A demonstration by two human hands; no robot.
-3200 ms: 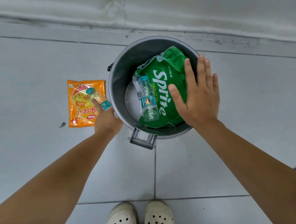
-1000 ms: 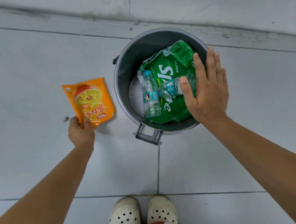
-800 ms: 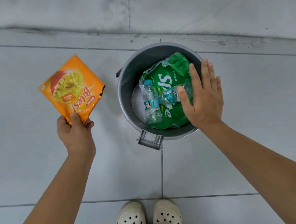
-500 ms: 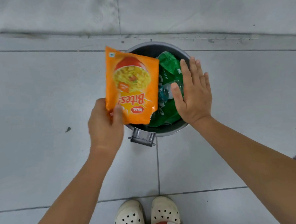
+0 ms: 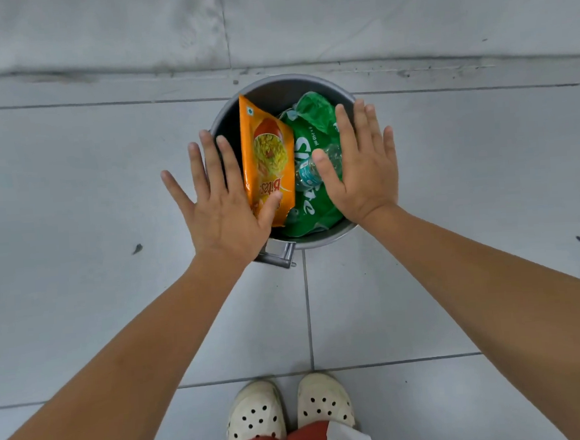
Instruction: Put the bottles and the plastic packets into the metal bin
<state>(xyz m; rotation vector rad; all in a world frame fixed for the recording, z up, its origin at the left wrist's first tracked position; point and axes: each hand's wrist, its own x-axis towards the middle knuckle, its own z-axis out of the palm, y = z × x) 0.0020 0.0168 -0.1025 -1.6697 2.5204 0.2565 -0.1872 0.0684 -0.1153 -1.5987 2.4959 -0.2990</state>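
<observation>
Orange packet [image 5: 269,159] upright in metal bin [image 5: 324,239], beside green packet [image 5: 313,129] and bottle [image 5: 308,175]. Left hand [image 5: 224,207] and right hand [image 5: 364,166] spread flat, gripping nothing.

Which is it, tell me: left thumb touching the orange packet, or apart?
Touching. The head view shows the left hand with its thumb lying on the orange packet at its lower edge.

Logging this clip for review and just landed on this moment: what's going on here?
A person stands over a metal bin on a tiled floor, loading rubbish into it. The orange snack packet stands on edge inside the bin, the open left hand touching it with the thumb. The right hand lies flat over the green Sprite packet and a small bottle.
</observation>
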